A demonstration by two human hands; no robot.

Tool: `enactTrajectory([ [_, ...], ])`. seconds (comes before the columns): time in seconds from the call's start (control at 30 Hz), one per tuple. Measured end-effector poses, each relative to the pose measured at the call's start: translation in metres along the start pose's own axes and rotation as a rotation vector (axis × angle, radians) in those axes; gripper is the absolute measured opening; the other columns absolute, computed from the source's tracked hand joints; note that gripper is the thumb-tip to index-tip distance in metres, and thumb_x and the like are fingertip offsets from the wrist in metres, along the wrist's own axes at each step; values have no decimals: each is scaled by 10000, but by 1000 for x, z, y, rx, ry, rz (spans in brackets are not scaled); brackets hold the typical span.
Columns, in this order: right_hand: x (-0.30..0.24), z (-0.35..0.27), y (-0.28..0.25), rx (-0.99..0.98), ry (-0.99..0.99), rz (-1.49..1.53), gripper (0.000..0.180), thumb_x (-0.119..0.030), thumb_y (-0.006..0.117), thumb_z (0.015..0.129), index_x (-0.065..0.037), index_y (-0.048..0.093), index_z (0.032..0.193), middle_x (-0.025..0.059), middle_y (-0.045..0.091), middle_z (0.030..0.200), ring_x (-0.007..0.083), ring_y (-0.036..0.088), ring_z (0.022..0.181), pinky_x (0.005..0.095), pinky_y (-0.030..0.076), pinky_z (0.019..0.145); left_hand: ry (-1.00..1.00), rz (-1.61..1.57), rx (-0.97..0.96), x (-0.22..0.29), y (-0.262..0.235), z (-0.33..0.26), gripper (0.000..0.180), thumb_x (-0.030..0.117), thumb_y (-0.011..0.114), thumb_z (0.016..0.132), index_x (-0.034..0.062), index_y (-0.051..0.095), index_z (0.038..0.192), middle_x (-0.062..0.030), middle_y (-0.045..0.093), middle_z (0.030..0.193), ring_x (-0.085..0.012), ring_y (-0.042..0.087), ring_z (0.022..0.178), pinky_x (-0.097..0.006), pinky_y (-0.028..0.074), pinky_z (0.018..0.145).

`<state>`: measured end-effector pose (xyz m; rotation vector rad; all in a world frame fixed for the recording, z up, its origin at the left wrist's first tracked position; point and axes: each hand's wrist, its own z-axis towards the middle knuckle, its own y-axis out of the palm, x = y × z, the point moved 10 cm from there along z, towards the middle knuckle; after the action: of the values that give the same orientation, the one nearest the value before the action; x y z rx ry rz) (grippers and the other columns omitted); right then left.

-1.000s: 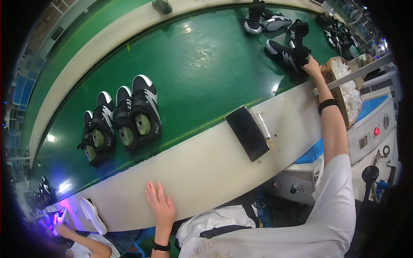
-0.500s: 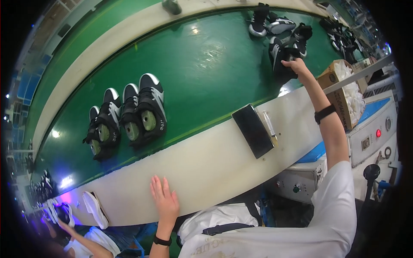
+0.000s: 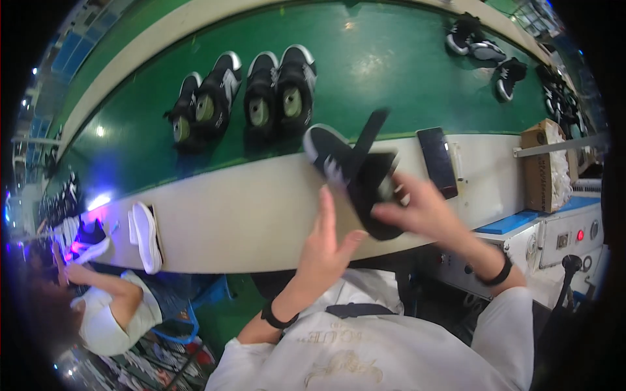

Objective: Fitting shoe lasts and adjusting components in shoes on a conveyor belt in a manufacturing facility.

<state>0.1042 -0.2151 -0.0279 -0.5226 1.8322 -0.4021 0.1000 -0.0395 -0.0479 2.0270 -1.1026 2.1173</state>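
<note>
A black sneaker point(image 3: 324, 151) with a pale toe edge and a loose strap standing up is held over the pale ledge point(image 3: 215, 238) in front of me. My right hand point(image 3: 424, 212) grips it at the heel and collar, thumb outside. Fingers stretched and thumb apart, my left hand point(image 3: 329, 251) is just below the shoe's side; whether it touches is unclear. Beyond the ledge, on the green surface point(image 3: 365, 72), stand two pairs of similar sneakers, one pair point(image 3: 280, 88) nearer the middle and another pair point(image 3: 207, 107) to its left, heels toward me.
A black phone-like slab point(image 3: 437, 161) lies on the ledge beside my right hand. Further right are a cardboard box point(image 3: 536, 166) of white wrapping and a machine point(image 3: 564, 234) with a red light. A white shoe sole point(image 3: 147, 238) lies left, near a co-worker's arm point(image 3: 114, 283). More sneakers point(image 3: 510, 78) stand far right.
My right hand has brought one sneaker from the far right of the green surface to in front of me. The left hand has risen beside it. The view has shifted.
</note>
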Motion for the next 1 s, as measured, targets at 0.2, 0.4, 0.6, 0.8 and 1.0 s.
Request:
enactTrajectory([
  [0.2,-28,-28,54,27,-132,236,451,-134,720,866,16,551,1256,195,572,1238,352,587,1093,429,507,929,-87,-255,-89,-42,-25,-26,994,236,785,816,-23,142,1528,-271,462,1399,-377,508,1275,-412,416,1047],
  [0.4,-77,-21,84,-37,-807,-134,457,-172,755,781,-12,607,1183,153,584,1173,374,534,1125,458,459,946,-65,-313,-56,-28,-18,-27,933,158,789,782,5,224,1508,-257,479,1372,-363,520,1263,-404,435,1033],
  [0.6,-85,-20,83,205,-706,169,203,-107,742,750,-28,684,927,104,642,919,308,588,895,399,481,797,50,-10,0,-35,-16,-28,887,145,794,746,13,286,1460,-208,408,1435,-376,558,1190,-424,484,975],
  [0.8,-52,-16,82,205,-580,158,244,-150,761,759,-50,677,965,95,627,970,323,577,926,398,472,810,-51,-385,-310,-37,-4,-1,1021,56,811,726,88,190,1537,-156,468,1416,-273,504,1278,-395,424,1058],
  [1.0,-73,-9,66,90,-758,-17,344,-245,736,822,-52,656,1096,101,626,1092,317,581,1044,427,432,942,-143,-413,-194,-106,-17,-21,548,119,637,909,9,470,1419,-172,531,1390,-273,516,1279,-378,387,1086],
])
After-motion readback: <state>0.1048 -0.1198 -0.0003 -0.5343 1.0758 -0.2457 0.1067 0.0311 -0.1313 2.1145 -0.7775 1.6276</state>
